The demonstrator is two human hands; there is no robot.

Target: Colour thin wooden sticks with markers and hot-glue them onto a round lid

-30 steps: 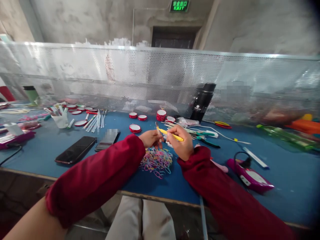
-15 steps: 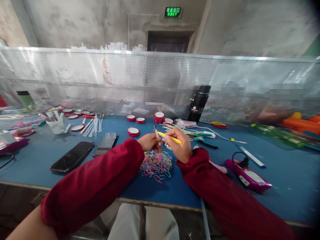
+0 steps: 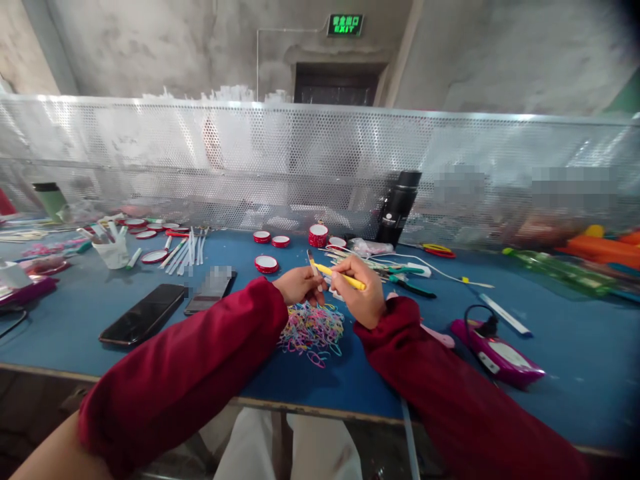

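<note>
My left hand is closed, pinching a thin pale stick with a dark tip that points up and away from me. In my right hand is a yellow pen-like tool, gripped like a pen. Its front end reaches the pale stick; whether the two touch, I cannot tell. Both hands are close together above a loose pile of small coloured rubber bands on the blue table. My left fingers partly hide the lower end of the stick.
Two phones, one black and one grey, lie left. Red-rimmed round discs and a black bottle stand beyond my hands. Teal-handled pliers and a purple device lie right. A perforated metal screen borders the back.
Almost nothing differs. Both hands keep their grips, with the yellow tool still at the pale stick; the view and forearms have shifted only slightly.
</note>
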